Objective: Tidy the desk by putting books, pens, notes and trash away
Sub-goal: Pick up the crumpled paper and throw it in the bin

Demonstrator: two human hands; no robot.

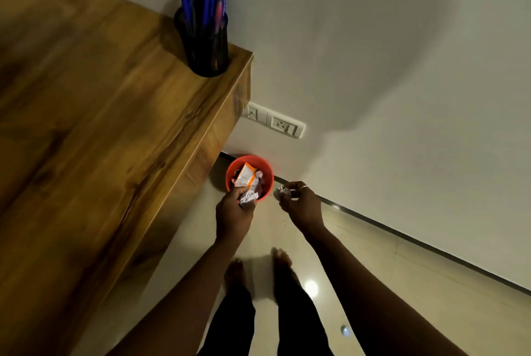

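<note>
A small red bin (265, 168) stands on the floor by the wall, beside the desk's end, with an orange-and-white wrapper (245, 176) and crumpled paper inside. My left hand (233, 212) hovers over the bin's near rim, closed on a crumpled silvery wrapper (247, 197). My right hand (301, 205), just right of the bin, pinches a small crumpled paper ball (282, 192). On the wooden desk (94, 126), a black mesh holder (205, 45) full of blue pens stands at the far corner against the wall.
A white wall (388, 68) with a socket plate (275, 123) runs behind the bin. My legs and bare feet (258, 275) stand on the pale tiled floor (402, 284). The desk's side panel rises directly left of the bin.
</note>
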